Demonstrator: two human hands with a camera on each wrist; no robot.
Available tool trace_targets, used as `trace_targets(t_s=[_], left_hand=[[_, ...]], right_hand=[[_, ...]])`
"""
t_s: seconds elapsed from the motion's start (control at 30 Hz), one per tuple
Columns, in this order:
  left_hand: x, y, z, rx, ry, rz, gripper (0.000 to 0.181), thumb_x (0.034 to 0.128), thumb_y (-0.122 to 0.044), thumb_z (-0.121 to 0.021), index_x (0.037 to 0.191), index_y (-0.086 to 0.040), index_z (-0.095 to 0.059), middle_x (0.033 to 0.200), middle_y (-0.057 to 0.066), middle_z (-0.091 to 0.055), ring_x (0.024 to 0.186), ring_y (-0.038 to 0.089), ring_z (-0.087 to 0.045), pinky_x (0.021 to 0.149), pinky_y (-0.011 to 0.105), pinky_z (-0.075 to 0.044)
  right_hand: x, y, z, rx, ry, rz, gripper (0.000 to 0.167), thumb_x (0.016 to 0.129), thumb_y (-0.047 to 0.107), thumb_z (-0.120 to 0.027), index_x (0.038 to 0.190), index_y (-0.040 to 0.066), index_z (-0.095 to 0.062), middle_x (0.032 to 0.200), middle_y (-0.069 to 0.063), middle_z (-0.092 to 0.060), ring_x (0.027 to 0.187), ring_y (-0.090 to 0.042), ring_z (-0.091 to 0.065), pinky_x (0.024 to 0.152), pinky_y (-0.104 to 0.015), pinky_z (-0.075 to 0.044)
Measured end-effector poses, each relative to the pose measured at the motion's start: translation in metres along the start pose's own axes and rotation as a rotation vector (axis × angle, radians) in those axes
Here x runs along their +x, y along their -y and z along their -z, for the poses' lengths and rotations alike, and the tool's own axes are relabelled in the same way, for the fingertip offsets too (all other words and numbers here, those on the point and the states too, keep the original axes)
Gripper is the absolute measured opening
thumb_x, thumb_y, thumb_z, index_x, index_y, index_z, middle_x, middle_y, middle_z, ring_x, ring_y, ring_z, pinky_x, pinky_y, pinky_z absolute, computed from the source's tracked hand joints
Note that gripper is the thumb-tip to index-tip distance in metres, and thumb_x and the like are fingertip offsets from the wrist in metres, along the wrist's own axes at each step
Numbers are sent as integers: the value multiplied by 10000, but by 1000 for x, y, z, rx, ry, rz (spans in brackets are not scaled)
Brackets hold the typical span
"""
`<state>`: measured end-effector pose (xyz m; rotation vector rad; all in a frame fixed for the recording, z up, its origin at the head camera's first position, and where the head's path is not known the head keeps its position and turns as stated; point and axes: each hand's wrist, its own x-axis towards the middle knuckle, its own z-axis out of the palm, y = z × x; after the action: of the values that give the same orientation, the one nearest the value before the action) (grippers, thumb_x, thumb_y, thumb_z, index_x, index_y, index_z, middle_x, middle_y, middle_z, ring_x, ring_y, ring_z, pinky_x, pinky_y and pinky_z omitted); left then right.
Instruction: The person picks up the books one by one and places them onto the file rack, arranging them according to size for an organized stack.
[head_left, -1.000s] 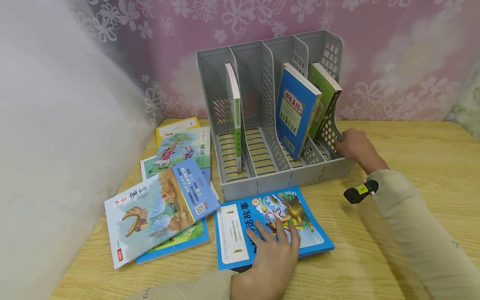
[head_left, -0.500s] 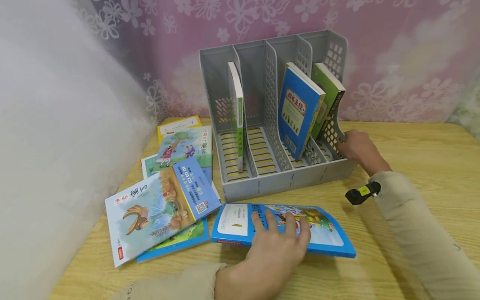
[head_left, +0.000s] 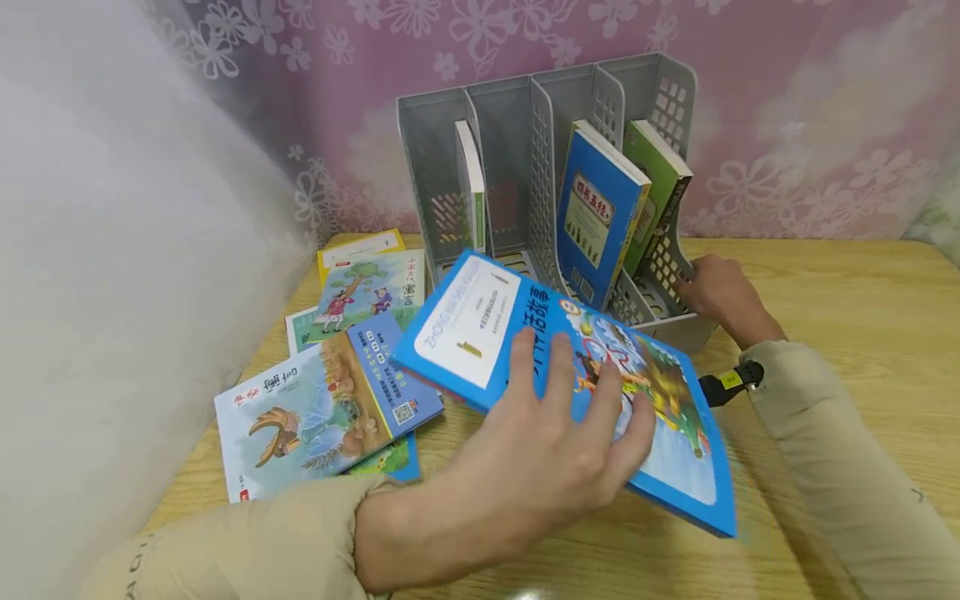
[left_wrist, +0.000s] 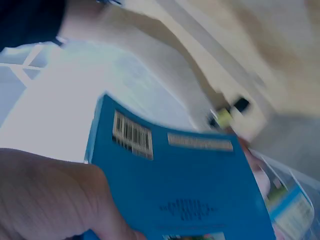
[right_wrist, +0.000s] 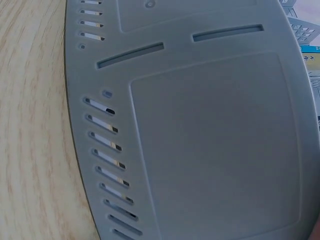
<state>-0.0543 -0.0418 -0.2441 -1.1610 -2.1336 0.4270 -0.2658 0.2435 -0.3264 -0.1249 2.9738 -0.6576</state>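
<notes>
My left hand (head_left: 555,450) holds a blue picture book (head_left: 487,367) tilted above the table, fingers spread over its front cover. In the left wrist view the thumb (left_wrist: 65,195) lies against the blue back cover (left_wrist: 185,175), which bears a barcode. Behind the book stands a grey file rack (head_left: 498,125) with several compartments, its lower front partly hidden. My right hand (head_left: 723,296) grips the rack's right side near the front corner. The right wrist view is filled by a grey slotted panel of the rack (right_wrist: 215,150).
Upright in the rack are a thin white-and-green book (head_left: 471,183), a blue book (head_left: 600,208) and a green book (head_left: 654,187). Left of it, several books lie in an overlapping pile, a fable book (head_left: 300,417) on top. A flowered curtain (head_left: 810,108) hangs behind the wooden table (head_left: 862,333).
My left hand has lifted the blue picture book off the table and tilted it, now in front of the rack. My right hand stays on the rack's side.
</notes>
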Motion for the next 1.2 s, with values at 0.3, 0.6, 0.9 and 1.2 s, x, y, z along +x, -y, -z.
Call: trace_targets(t_s=[0.3,0.6,0.9,1.2], left_hand=[[8,67,-7,178,46,-112,332,911,-155,-515,1237,-168,-575,1150,95,-650,1007,445,-612,823,599,-477],[19,96,-4,309,81,-214,311,911,-174,-522,1212,-174,-603,1138,107,-660,1014,442,-608,865,581,-454],[35,86,-2,493,267,-400,373,1027,-156,-314,1312,-99,-549,1219,189,-628,1121,439,-578,955,573,-425],[64,106,-20,592,478,-417,290,1004,-61,-403,1145,-22,-654,1117,189,-676,1155,434,-563,1005,579,-381]], right_hand=[[1,-2,1,-5,7,-6,372,940,172,-488,1065,-173,-552,855,-285,-610,686,-349,-567,561,-426,-454],[3,2,2,-15,5,-36,397,948,177,-492,1122,-176,-544,931,-325,-604,768,-404,-581,589,-453,-469],[2,2,4,3,15,-23,359,941,160,-497,1078,-167,-556,836,-262,-612,680,-330,-554,559,-405,-444],[2,1,2,8,21,-27,336,946,165,-499,1034,-154,-560,805,-243,-600,666,-321,-545,550,-394,-439]])
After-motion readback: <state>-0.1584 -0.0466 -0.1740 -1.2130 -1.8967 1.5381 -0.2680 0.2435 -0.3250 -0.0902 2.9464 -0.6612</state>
